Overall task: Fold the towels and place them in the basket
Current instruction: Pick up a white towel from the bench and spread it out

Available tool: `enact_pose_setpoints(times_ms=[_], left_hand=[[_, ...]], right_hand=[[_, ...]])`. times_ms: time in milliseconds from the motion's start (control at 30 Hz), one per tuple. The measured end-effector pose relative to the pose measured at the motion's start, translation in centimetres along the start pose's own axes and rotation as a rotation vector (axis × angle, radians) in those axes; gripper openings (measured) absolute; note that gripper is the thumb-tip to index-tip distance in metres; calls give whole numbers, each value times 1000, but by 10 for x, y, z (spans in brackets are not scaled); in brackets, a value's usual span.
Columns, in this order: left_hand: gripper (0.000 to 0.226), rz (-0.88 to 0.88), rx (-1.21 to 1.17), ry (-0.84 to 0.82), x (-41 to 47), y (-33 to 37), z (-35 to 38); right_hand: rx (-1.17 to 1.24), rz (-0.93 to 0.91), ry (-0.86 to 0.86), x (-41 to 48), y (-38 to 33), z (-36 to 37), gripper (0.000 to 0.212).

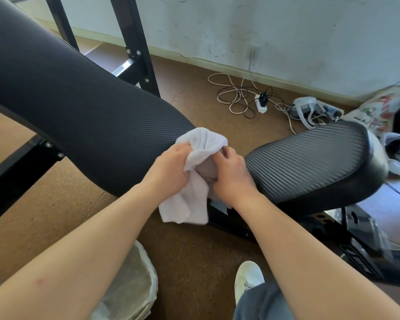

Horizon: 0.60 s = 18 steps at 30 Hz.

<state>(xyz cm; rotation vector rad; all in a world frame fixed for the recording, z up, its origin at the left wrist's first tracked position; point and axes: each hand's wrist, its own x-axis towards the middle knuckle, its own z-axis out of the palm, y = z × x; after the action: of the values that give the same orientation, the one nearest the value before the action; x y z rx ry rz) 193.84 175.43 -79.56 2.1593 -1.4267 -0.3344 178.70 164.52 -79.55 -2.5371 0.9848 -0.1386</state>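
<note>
At far left, the bench's long back pad [67, 88] slants across the view, black and rounded, its vinyl skin ribbed with fine diagonal lines. Black metal frame legs [134, 42] rise behind it. Below, near the bottom edge, sits the basket [148, 269], pale and round-rimmed, lined with thin crinkled whitish material; the left forearm covers part of it.

The left hand [171, 167] grips the towel [194, 181], its fingers curled round the upper fold. The towel is white, soft terry cloth, bunched and unfolded. It is held in the air in front of the gap between the bench's two pads, above the speckled brown floor [194, 250]. Its top puffs up in a loose hump, and its lower end hangs as a limp, creased flap below the hands. The right hand [231, 174] holds the towel's other side, fingers curled into the cloth.

A white shoe [247, 278] rests on the floor below. Further right lies the seat pad [310, 162], black and ribbed, with a glossy rounded edge. Behind it, white and black cables [236, 95] tangle around a power strip [261, 102].
</note>
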Motion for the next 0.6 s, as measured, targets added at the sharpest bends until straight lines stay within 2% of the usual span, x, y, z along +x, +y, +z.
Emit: enact_pose_setpoints(times_ms=[67, 133, 200, 300, 367, 433, 533, 600], left_hand=[[14, -134, -142, 112, 0, -2, -7], [18, -198, -296, 206, -3, -3, -16], [25, -118, -326, 250, -11, -2, -26], [56, 71, -145, 149, -22, 1, -35], [72, 126, 124, 27, -28, 0, -33], [77, 148, 372, -60, -34, 1, -26], [91, 145, 465, -140, -35, -1, -17], [100, 158, 460, -85, -32, -3, -19]], right_hand=[[-142, 43, -31, 0, 1, 4, 86], [-161, 76, -116, 1, 0, 9, 104], [-141, 77, -200, 4, -2, 11, 117], [-95, 72, -192, 5, -4, 16, 130], [-45, 94, -83, 7, -4, 18, 117], [18, 107, 37, 10, -4, 19, 89], [130, 63, 49, 15, -8, 16, 72], [250, -13, 20, 16, -11, 11, 67]])
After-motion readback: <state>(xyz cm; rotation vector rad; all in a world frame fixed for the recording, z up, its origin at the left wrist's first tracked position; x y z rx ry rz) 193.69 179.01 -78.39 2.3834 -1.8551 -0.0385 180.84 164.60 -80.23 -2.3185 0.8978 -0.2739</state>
